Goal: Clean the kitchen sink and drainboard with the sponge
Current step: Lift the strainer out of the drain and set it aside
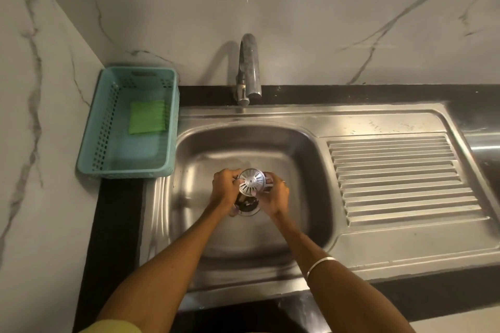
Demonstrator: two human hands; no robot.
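A round metal drain strainer is lifted just above the open drain hole in the steel sink basin. My left hand grips its left rim and my right hand grips its right side. The green sponge lies flat in the teal plastic basket left of the sink, away from both hands. The ribbed drainboard stretches to the right of the basin.
A chrome tap stands behind the basin, its spout over the back rim. Marble walls close the back and left. A black countertop edge frames the sink. Faint white marks sit on the flat ledge above the drainboard.
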